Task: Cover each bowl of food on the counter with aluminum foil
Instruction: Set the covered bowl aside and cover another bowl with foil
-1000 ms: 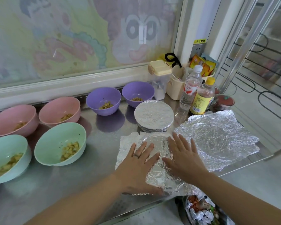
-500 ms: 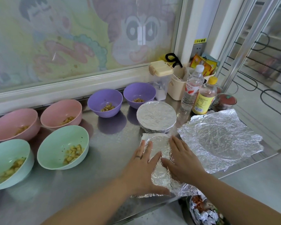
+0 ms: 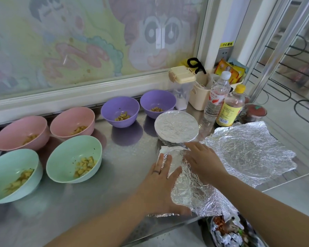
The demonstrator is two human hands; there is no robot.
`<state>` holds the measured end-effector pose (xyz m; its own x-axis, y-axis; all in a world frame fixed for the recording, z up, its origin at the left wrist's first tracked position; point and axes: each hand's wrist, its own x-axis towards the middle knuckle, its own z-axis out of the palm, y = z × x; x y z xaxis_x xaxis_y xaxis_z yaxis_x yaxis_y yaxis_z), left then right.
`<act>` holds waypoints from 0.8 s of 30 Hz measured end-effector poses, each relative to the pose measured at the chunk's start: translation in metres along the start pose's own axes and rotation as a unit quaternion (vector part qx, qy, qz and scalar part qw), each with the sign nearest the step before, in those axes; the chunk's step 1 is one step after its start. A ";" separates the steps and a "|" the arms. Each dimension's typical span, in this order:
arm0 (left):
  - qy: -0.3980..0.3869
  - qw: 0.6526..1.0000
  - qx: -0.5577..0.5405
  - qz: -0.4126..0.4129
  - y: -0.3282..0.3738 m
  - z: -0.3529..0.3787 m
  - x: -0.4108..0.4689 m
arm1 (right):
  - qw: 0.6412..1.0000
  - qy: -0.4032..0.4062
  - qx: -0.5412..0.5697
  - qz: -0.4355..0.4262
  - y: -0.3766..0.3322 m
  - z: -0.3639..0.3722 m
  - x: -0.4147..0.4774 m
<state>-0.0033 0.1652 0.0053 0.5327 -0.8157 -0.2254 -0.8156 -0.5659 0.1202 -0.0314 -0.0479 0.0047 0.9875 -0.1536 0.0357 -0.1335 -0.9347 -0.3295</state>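
A crumpled foil sheet (image 3: 187, 186) lies folded on the steel counter (image 3: 114, 202) near its front edge. My left hand (image 3: 161, 182) presses flat on the foil's left side, fingers straight. My right hand (image 3: 203, 161) lies flat on its right part. Just behind stands a foil-covered bowl (image 3: 176, 128). Uncovered bowls with diced food sit to the left: two purple (image 3: 120, 111) (image 3: 158, 103), two pink (image 3: 72, 122) (image 3: 21, 132), two green (image 3: 74, 158) (image 3: 12, 175). A second foil sheet (image 3: 248, 154), with a round bowl imprint, lies spread at the right.
At the back right stand a clear lidded container (image 3: 181, 86), a cream caddy (image 3: 200, 97), a water bottle (image 3: 217, 98), a yellow-capped bottle (image 3: 230, 107) and a red-lidded jar (image 3: 255, 113). The counter edge runs just below my hands; a bin with scraps (image 3: 230, 232) sits beneath.
The foil under my hands has been folded from a wide sheet into a narrower strip. Both hands moved inward and closer together, still pressing on it.
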 end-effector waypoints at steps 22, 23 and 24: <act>-0.004 1.000 -0.024 -0.004 0.003 -0.003 -0.001 | 0.990 -0.126 0.065 -0.004 -0.026 -0.005 0.048; -0.003 1.000 -0.020 -0.002 0.003 -0.003 -0.001 | 0.992 -0.112 0.062 -0.022 -0.026 -0.007 0.045; 0.000 1.000 -0.019 0.000 0.003 -0.003 -0.001 | 0.993 -0.081 0.067 -0.047 -0.027 -0.009 0.042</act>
<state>-0.0054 0.1638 0.0087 0.5327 -0.8159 -0.2247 -0.8064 -0.5699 0.1578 0.0128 -0.0323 0.0235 0.9971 -0.0048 -0.0762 -0.0390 -0.8899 -0.4544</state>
